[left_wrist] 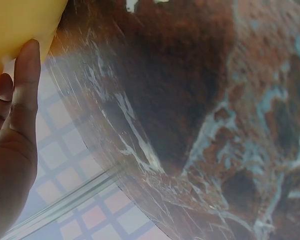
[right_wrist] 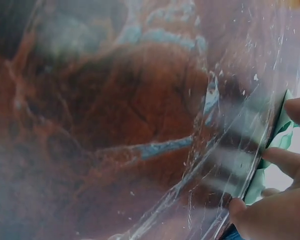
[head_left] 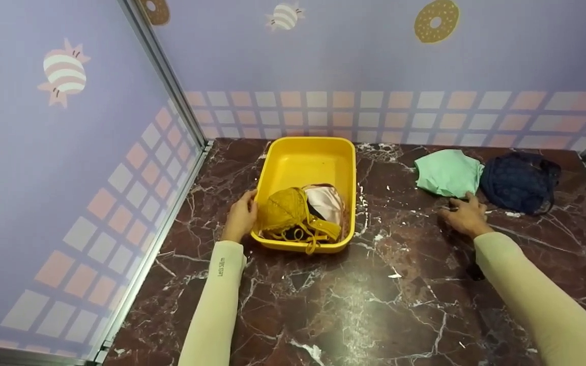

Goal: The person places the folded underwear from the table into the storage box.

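Note:
My left hand (head_left: 241, 216) rests against the left side of a yellow plastic tub (head_left: 309, 141), its fingers touching the wall; the left wrist view shows these fingers (left_wrist: 27, 70) fairly straight by the tub (left_wrist: 19, 25). Inside the tub's near half lie a mustard bra (head_left: 285, 208) with thin straps and a pale pink satin garment (head_left: 326, 201). On the right, my right hand (head_left: 466, 216) reaches to the near edge of a mint green folded garment (head_left: 448, 173), fingers extended and spread. In the right wrist view its fingertips meet the table edge-on near the green fabric (right_wrist: 285, 135).
A dark navy bra-like garment (head_left: 519, 183) with a strap lies right of the green one, touching it. All stand on a dark red marbled tabletop (head_left: 354, 305). Patterned panels with metal edging (head_left: 171, 76) enclose the back, left and right.

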Demonstrator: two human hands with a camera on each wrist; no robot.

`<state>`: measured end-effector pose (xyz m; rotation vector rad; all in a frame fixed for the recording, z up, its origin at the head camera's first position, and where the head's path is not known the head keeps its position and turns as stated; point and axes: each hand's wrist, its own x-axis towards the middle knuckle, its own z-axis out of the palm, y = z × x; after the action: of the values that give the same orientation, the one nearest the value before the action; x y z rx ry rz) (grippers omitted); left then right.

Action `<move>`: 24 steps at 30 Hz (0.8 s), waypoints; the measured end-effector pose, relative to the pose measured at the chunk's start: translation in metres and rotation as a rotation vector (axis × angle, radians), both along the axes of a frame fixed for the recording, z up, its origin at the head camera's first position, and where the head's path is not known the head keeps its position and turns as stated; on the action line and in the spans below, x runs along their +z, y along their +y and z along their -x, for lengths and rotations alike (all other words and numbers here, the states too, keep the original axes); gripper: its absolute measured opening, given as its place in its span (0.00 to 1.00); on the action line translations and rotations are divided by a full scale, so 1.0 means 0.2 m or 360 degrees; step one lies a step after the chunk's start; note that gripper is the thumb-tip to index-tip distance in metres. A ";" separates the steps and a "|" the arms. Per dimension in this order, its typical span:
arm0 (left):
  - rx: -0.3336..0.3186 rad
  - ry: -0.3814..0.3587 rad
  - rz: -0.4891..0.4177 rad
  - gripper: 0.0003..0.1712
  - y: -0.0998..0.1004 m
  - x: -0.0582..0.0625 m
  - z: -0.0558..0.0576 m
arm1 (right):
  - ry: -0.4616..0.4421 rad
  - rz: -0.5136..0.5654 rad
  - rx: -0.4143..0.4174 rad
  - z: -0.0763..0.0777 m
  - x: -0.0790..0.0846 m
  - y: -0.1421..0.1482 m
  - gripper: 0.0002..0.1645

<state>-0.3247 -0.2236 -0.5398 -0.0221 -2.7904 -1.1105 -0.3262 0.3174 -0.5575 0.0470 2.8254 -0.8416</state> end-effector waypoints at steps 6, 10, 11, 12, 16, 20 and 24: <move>-0.0017 0.0019 0.0001 0.22 0.01 0.00 0.00 | -0.0023 -0.0037 -0.0041 -0.02 -0.01 0.01 0.47; -0.0013 -0.0001 -0.0002 0.23 0.01 0.00 0.01 | 0.0012 0.0010 -0.0051 -0.03 -0.01 0.01 0.45; -0.0012 0.0001 0.0000 0.23 0.01 0.00 0.01 | 0.0029 0.0020 -0.0042 -0.04 -0.01 0.01 0.44; -0.0013 0.0008 -0.0001 0.23 0.01 0.00 0.01 | 0.0052 0.0029 -0.0031 -0.04 -0.01 0.01 0.43; 0.0001 0.0015 -0.0002 0.22 0.00 -0.01 0.01 | 0.0166 0.0089 0.0019 -0.08 0.00 0.00 0.36; 0.0005 0.0000 0.0000 0.22 0.00 -0.01 0.00 | 0.0307 0.0137 0.0065 -0.14 0.00 -0.01 0.29; -0.0001 -0.0005 -0.0007 0.22 0.00 0.00 0.00 | 0.0432 0.0199 0.0150 -0.19 0.01 -0.03 0.21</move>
<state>-0.3256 -0.2241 -0.5407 -0.0210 -2.7908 -1.1179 -0.2879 0.3115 -0.5556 -0.2339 2.9841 -1.0740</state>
